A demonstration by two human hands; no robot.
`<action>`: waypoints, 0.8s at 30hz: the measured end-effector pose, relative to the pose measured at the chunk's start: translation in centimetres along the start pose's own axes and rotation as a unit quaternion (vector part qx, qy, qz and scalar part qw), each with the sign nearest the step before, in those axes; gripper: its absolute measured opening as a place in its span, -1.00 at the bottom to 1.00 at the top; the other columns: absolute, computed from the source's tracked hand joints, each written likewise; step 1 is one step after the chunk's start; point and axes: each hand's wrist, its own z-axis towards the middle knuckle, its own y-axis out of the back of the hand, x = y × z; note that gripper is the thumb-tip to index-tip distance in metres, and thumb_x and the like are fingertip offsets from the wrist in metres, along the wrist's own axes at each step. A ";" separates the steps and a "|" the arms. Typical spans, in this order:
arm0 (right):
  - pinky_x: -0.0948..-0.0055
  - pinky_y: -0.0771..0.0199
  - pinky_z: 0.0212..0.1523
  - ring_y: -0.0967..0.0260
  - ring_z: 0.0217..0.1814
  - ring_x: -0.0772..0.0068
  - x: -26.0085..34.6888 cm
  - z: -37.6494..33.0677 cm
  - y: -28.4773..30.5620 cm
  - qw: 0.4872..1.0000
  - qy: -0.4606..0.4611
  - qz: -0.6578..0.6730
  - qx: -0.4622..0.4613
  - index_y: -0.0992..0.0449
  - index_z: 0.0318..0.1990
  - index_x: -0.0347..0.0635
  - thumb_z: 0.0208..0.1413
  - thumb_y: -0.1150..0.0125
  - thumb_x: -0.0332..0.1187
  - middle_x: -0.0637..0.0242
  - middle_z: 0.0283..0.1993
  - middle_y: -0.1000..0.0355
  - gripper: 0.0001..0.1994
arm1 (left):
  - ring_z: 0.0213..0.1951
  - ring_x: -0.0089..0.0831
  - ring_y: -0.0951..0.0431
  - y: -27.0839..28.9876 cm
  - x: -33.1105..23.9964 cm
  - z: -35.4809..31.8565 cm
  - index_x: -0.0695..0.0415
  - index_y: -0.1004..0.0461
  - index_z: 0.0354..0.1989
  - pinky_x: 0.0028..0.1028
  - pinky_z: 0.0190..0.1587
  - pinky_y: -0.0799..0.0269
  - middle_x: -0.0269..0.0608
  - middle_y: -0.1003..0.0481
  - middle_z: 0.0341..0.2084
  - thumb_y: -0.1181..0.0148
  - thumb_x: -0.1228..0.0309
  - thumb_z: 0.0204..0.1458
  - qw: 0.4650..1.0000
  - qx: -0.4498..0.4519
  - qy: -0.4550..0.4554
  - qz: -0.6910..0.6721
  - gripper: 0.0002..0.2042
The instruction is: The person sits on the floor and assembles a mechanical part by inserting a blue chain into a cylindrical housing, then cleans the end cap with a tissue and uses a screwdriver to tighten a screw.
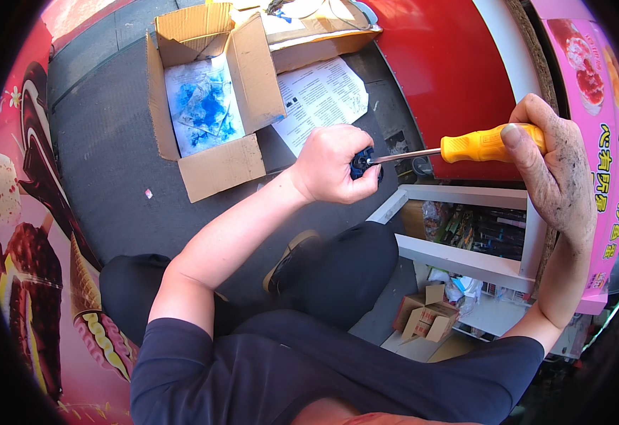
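Observation:
My left hand is closed around a small dark blue and black part, held out above the ground in front of me. My right hand grips the yellow handle of a screwdriver. Its metal shaft runs left and the tip meets the small part beside my left thumb. The right hand looks smudged with dirt. My dark-trousered knees are bent below both hands, with one shoe showing between them.
An open cardboard box with blue-stained white paper stands on the dark ground ahead. A printed sheet lies beside it. A red curved cabinet and a white-framed glass freezer lid are at right. A freezer side with ice-cream pictures borders the left.

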 end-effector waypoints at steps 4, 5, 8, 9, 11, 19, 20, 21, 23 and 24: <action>0.51 -0.33 -0.27 -0.34 -0.29 0.46 -0.8 -1.8 -0.2 0.995 0.097 0.001 -0.017 -0.40 -0.04 -0.29 0.27 -0.17 -0.20 0.21 -0.28 -0.33 -0.68 | -0.59 -0.17 -0.48 -0.7 -0.4 -0.6 0.21 -0.49 -0.52 -0.34 -0.51 -0.41 -0.11 -0.43 -0.66 -0.30 0.39 -0.28 1.000 0.013 -0.004 0.012 -0.82; 0.50 -0.31 -0.32 -0.31 -0.34 0.47 -0.8 -2.2 0.0 0.999 0.035 -0.026 0.016 -0.41 -0.08 -0.28 0.28 -0.17 -0.17 0.22 -0.31 -0.32 -0.68 | -0.59 -0.17 -0.47 -1.0 -0.5 -0.8 0.21 -0.48 -0.53 -0.34 -0.52 -0.40 -0.11 -0.43 -0.66 -0.31 0.38 -0.28 1.000 0.012 0.000 0.014 -0.81; 0.44 -0.27 -0.37 -0.29 -0.41 0.41 -0.1 -3.3 0.0 0.991 -0.121 0.000 0.058 -0.42 -0.12 -0.25 0.25 -0.22 -0.16 0.22 -0.37 -0.31 -0.69 | -0.62 -0.20 -0.42 -2.1 -1.2 -1.5 0.19 -0.45 -0.56 -0.34 -0.55 -0.36 -0.14 -0.39 -0.69 -0.33 0.39 -0.29 1.000 -0.003 -0.026 0.017 -0.81; 0.42 -0.27 -0.38 -0.29 -0.42 0.37 0.3 -3.7 -0.1 0.995 -0.084 0.003 0.054 -0.43 -0.13 -0.24 0.22 -0.26 -0.17 0.22 -0.38 -0.30 -0.70 | -0.62 -0.20 -0.42 -2.4 -1.4 -1.8 0.19 -0.45 -0.56 -0.33 -0.55 -0.35 -0.15 -0.38 -0.69 -0.33 0.39 -0.29 0.999 -0.003 -0.028 0.023 -0.81; 0.37 -0.28 -0.38 -0.31 -0.43 0.28 1.0 -4.2 -0.4 0.977 0.114 -0.175 0.042 -0.44 -0.12 -0.22 0.14 -0.35 -0.23 0.21 -0.38 -0.32 -0.70 | -0.63 -0.22 -0.40 -3.0 -1.7 -2.0 0.18 -0.43 -0.56 -0.33 -0.56 -0.33 -0.17 -0.36 -0.69 -0.33 0.41 -0.31 0.999 -0.015 -0.034 0.013 -0.81; 0.44 -0.41 -0.49 -0.45 -0.50 0.40 4.2 -5.1 -1.0 0.935 -0.282 0.038 0.214 -0.47 -0.15 -0.27 0.16 -0.37 -0.08 0.13 -0.44 -0.47 -0.60 | -0.61 -0.25 -0.39 -4.1 -2.6 -3.4 0.15 -0.41 -0.56 -0.34 -0.56 -0.34 -0.22 -0.34 -0.67 -0.35 0.40 -0.33 0.999 -0.012 -0.044 0.001 -0.79; 0.39 -0.46 -0.47 -0.47 -0.46 0.31 4.4 -5.2 -1.9 0.977 -0.139 -0.066 0.147 -0.46 -0.15 -0.25 0.08 -0.44 -0.17 0.18 -0.38 -0.44 -0.62 | -0.61 -0.25 -0.39 -4.1 -2.7 -3.6 0.15 -0.42 -0.56 -0.34 -0.56 -0.34 -0.22 -0.34 -0.67 -0.35 0.40 -0.33 0.999 -0.009 -0.044 0.002 -0.78; 0.35 -0.48 -0.45 -0.48 -0.41 0.22 4.5 -5.0 -2.0 0.969 -0.050 -0.194 0.143 -0.48 -0.16 -0.22 0.00 -0.47 -0.22 0.23 -0.36 -0.37 -0.64 | -0.61 -0.26 -0.39 -4.1 -2.7 -3.8 0.15 -0.42 -0.56 -0.35 -0.55 -0.34 -0.23 -0.33 -0.67 -0.36 0.39 -0.34 0.999 -0.006 -0.044 0.002 -0.78; 0.33 -0.46 -0.46 -0.46 -0.41 0.23 4.5 -4.6 -2.2 0.951 0.127 -0.273 0.070 -0.50 -0.17 -0.20 0.01 -0.45 -0.25 0.27 -0.40 -0.29 -0.68 | -0.61 -0.27 -0.39 -4.2 -2.9 -4.0 0.15 -0.42 -0.56 -0.35 -0.55 -0.33 -0.23 -0.32 -0.67 -0.36 0.39 -0.34 0.999 0.000 -0.045 0.001 -0.78; 0.31 -0.43 -0.48 -0.44 -0.46 0.23 4.6 -4.5 -2.1 0.968 0.067 -0.213 0.116 -0.53 -0.15 -0.23 0.07 -0.42 -0.25 0.26 -0.43 -0.33 -0.70 | -0.61 -0.27 -0.39 -4.3 -3.0 -4.2 0.14 -0.41 -0.57 -0.35 -0.55 -0.33 -0.24 -0.32 -0.67 -0.36 0.38 -0.34 0.999 0.003 -0.044 0.001 -0.78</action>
